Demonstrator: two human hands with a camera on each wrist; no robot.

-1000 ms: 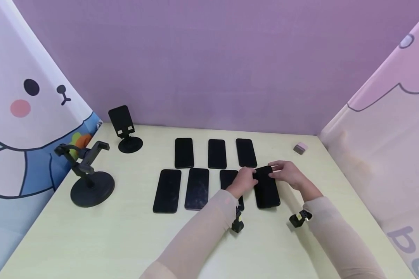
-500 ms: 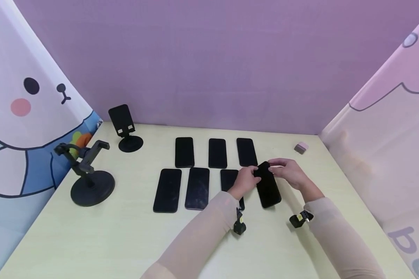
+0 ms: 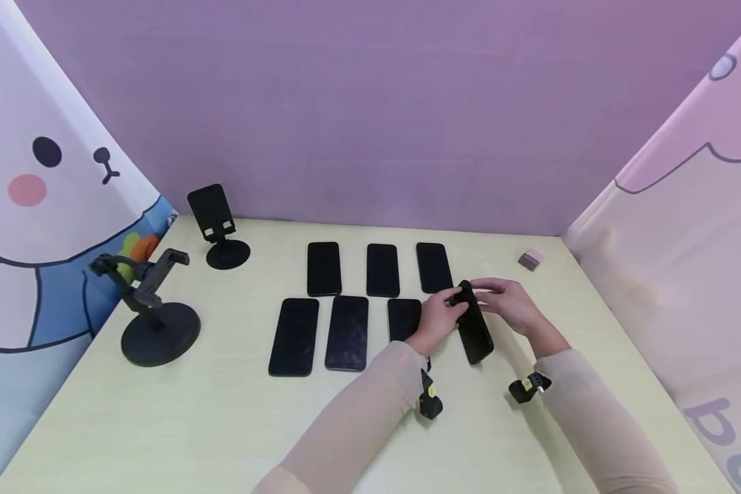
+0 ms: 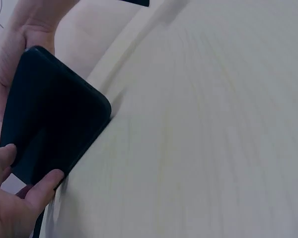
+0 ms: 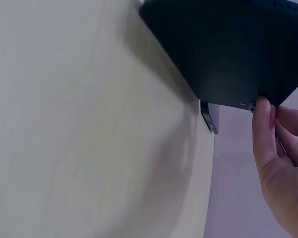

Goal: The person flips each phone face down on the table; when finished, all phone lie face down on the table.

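Both hands hold a black smartphone (image 3: 477, 333) at its far end, in front of the person and right of centre. It is tilted steeply, its face towards the left hand. My left hand (image 3: 437, 317) pinches it between thumb and fingers, as the left wrist view of the phone (image 4: 54, 114) shows. On the opposite side, my right hand (image 3: 510, 305) grips the corner by a small camera, seen on the phone's back (image 5: 228, 54) in the right wrist view. Another phone (image 3: 404, 317) lies flat, partly hidden by the left hand and sleeve.
Two more phones (image 3: 293, 336) lie to the left in the same row; three phones (image 3: 383, 270) form a row behind. Two black phone stands, a larger one (image 3: 160, 334) and a smaller one (image 3: 227, 254), occupy the left side. A small two-tone block (image 3: 530, 259) sits back right.
The held phone has turned from nearly flat to steeply tilted, so its face looks narrower in the head view. The left hand has shifted slightly right; the other phones stay put.
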